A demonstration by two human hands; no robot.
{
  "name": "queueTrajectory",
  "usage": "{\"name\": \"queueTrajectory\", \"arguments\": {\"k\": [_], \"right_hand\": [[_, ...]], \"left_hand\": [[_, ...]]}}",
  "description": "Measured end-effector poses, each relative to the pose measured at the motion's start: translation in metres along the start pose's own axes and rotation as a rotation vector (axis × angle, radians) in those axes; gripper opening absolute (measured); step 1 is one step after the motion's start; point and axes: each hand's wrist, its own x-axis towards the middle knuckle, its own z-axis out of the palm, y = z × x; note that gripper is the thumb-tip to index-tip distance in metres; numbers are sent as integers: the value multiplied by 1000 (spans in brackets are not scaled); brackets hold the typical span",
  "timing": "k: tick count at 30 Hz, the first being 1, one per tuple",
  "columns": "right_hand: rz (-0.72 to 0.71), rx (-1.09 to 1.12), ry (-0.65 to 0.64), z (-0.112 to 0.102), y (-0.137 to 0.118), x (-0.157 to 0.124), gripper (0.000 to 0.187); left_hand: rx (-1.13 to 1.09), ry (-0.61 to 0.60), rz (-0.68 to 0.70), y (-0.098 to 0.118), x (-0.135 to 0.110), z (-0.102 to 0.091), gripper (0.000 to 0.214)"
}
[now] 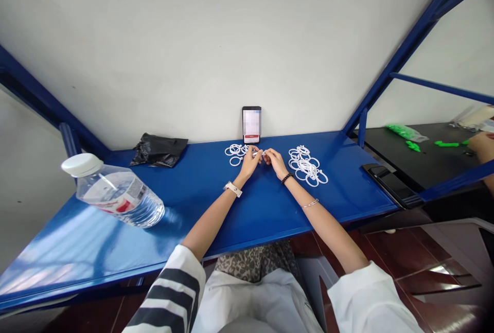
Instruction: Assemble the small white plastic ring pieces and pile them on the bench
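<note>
A blue table (216, 204) fills mid-frame under a white wall; at centre the left hand (250, 160) and right hand (275, 160) pinch a small white ring (258, 153) between fingertips; it looks light, thin, probably slippery, best held by its rim; loose rings (307, 167) lie right of centre.

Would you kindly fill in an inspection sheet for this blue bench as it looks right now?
Surface: blue table, glossy.
Job's things: white rings in a left pile and a right pile; a small white piece between the fingertips.
Clutter: water bottle on its side, black plastic bag, phone propped against the wall, dark tablet.
Grippers: left hand and right hand meet fingertip to fingertip.
Cables: nothing seen.
Surroundings: white wall, blue frame; another person's hand by green parts.
</note>
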Motion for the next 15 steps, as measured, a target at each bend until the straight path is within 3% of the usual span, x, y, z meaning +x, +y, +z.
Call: {"name": "queueTrajectory", "arguments": {"k": [7, 15], "right_hand": [[-28, 18, 77, -3, 3, 2, 37], [-41, 19, 98, -2, -3, 0, 39]], "left_hand": [[45, -11, -9, -3, 2, 0, 30], [151, -121, 36, -10, 3, -1, 41]]}}
